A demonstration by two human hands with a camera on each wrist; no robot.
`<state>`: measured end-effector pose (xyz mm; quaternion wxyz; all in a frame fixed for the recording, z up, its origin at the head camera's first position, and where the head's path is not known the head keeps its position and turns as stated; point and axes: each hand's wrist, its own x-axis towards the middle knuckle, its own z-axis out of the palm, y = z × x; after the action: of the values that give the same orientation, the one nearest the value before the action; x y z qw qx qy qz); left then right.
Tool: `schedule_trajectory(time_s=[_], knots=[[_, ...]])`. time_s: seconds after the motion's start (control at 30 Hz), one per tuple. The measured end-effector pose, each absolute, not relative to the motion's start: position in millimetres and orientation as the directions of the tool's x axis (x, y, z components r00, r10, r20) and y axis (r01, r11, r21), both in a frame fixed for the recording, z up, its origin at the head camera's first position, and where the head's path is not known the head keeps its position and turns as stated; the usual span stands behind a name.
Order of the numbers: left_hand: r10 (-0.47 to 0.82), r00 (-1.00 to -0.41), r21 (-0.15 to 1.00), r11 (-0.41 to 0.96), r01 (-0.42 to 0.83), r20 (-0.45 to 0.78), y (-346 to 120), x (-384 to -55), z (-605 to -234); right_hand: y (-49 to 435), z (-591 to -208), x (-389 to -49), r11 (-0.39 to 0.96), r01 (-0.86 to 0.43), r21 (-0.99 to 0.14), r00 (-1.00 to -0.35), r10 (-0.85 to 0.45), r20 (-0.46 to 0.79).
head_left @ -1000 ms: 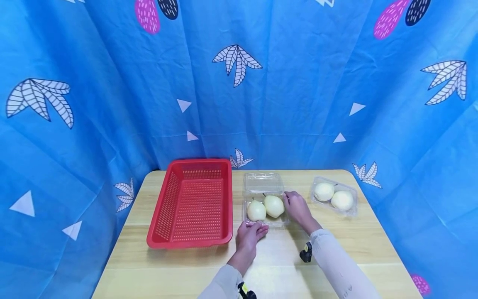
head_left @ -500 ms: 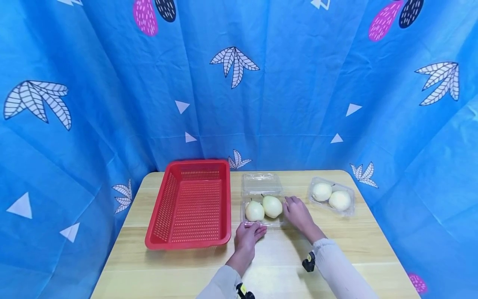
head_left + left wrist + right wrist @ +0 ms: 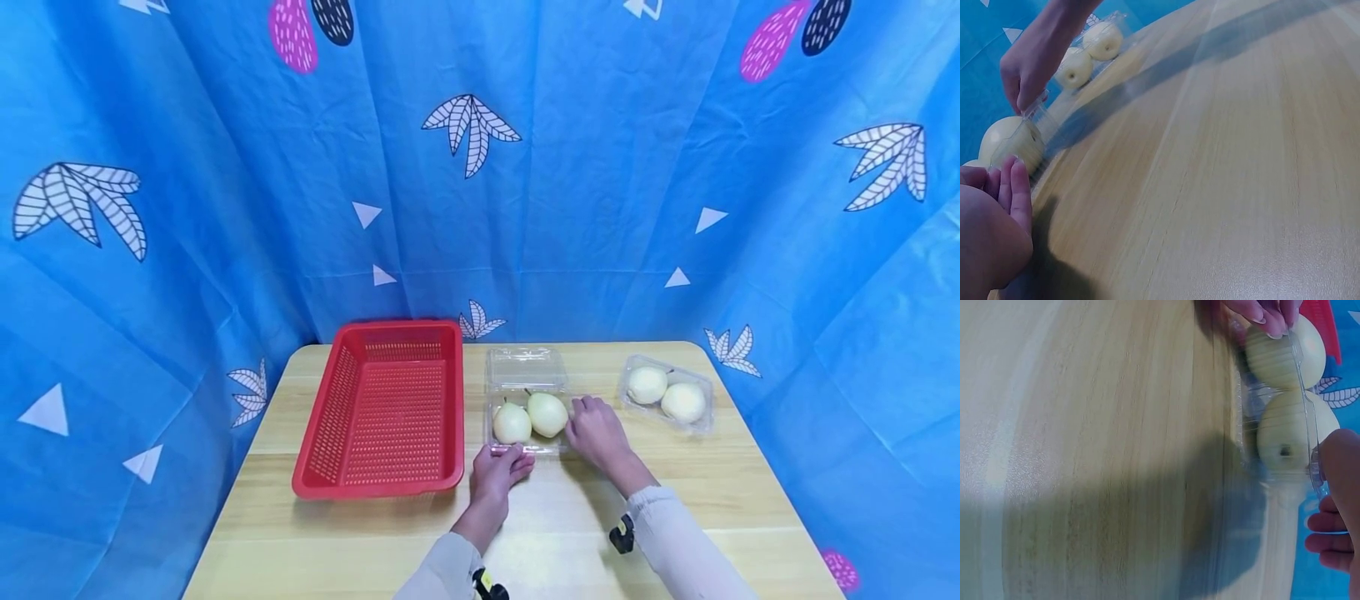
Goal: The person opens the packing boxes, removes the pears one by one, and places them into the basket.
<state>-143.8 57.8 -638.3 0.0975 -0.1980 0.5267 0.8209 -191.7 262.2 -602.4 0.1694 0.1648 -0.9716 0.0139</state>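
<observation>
A clear plastic clamshell container (image 3: 527,368) lies in the middle of the table, its lid folded back to the far side. Two pale yellow pears sit in its base, a smaller left pear (image 3: 512,424) and a larger right pear (image 3: 547,414). My left hand (image 3: 495,475) pinches the front rim near the left corner, thumb at the edge and fingers along the front wall. At the right front corner, my right hand (image 3: 600,432) pinches the rim; in the right wrist view its thumb is at the plastic edge (image 3: 1308,406) and its other fingers lie outside.
To the left stands a red perforated plastic basket (image 3: 453,400) with nothing in it. A second clear container (image 3: 702,427) with two pears (image 3: 683,403) sits at the back right of the wooden table (image 3: 360,550). A blue patterned curtain (image 3: 600,208) hangs close behind.
My right hand has slid slightly toward the front along the container's right side. The left hand keeps its place at the front rim. The head view has shifted a little.
</observation>
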Motion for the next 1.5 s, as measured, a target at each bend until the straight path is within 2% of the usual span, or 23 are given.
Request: schedule_trajectory(time_s=[0.27,0.7,0.93,1.23,1.5], knots=[[-0.042,-0.902,0.853,-0.348,-0.389,-0.429,52,-142,-637,263,-609,-192,0.947,-0.320,0.013,-0.877,-0.301,0.375],[-0.035,-0.911,0.894,-0.213,-0.395,-0.411,43,-142,-634,264,-609,-193,0.953,-0.302,0.019,-0.908,-0.294,0.297],[0.026,-0.911,0.900,-0.142,-0.412,-0.412,38,-137,-631,264,-608,-194,0.957,-0.291,0.004,-0.927,-0.283,0.246],[0.140,-0.928,0.938,0.090,-0.334,-0.344,36,-128,-621,266,-608,-197,0.956,-0.293,0.002,-0.931,-0.286,0.225],[0.188,-0.956,0.912,0.387,-0.139,-0.226,36,-129,-601,267,-608,-198,0.953,-0.301,-0.020,-0.934,-0.291,0.207]])
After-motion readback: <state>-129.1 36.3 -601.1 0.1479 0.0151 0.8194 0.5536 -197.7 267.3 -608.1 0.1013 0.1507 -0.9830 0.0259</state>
